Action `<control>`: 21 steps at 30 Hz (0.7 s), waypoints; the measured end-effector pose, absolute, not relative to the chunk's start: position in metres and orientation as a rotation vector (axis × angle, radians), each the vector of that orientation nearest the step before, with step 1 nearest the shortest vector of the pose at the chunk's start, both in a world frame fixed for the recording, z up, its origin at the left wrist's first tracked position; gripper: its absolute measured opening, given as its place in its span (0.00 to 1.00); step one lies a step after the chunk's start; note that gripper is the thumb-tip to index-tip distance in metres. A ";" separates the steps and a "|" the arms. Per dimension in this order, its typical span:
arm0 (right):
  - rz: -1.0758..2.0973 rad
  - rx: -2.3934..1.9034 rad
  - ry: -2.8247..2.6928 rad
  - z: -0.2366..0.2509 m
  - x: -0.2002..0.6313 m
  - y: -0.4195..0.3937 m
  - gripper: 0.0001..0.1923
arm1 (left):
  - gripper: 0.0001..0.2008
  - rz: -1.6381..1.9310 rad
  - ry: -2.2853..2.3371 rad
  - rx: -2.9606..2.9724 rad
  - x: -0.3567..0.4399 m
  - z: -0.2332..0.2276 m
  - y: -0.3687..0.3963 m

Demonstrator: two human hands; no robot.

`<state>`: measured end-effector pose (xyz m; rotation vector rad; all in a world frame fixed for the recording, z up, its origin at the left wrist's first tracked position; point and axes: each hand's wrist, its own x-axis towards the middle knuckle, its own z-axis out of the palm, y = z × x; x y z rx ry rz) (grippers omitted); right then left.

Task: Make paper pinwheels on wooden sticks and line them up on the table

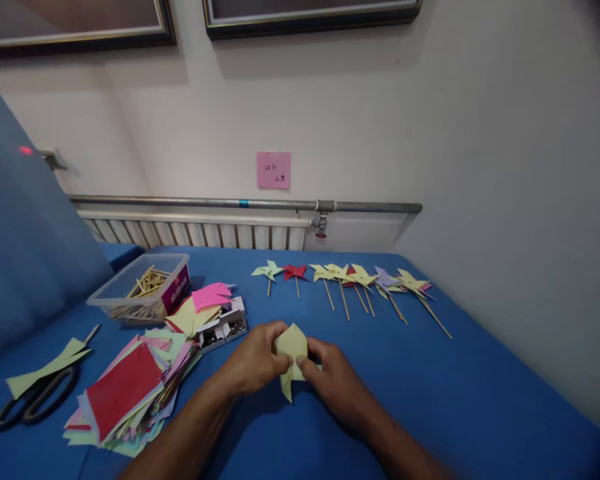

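Observation:
A pale yellow paper pinwheel piece [293,343], cut and partly folded, is held up between both hands over the blue table. My left hand [264,357] pinches its left side, the thumb on the front face. On the right edge my right hand [333,367] grips it, thumb pressed near the middle. One pointed corner hangs down below the thumbs, and another bit of paper shows beside the right fingers. Whether a pin is in the paper cannot be made out. A small white box of metal pins [223,330] stands left of my left hand.
Several finished pinwheels on sticks [357,277] lie along the back right. At left are a stack of coloured paper [125,387], cut sheets [195,313], black-handled scissors [45,397] under a yellow strip, and a clear plastic tub [145,287] of sticks. A wall and radiator [220,235] stand behind.

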<state>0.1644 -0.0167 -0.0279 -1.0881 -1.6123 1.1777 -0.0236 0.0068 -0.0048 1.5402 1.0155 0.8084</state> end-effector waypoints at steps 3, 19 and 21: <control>1.305 -1.065 -1.454 -0.027 0.167 -0.015 0.18 | 0.10 0.926 0.988 1.422 -0.024 -0.008 0.012; 1.307 -0.949 -0.915 -0.059 0.136 -0.012 0.23 | 0.18 1.275 0.974 0.937 0.007 -0.012 0.007; 1.315 -0.957 -0.905 -0.059 0.138 -0.011 0.23 | 0.16 1.273 0.978 0.943 0.008 -0.012 0.006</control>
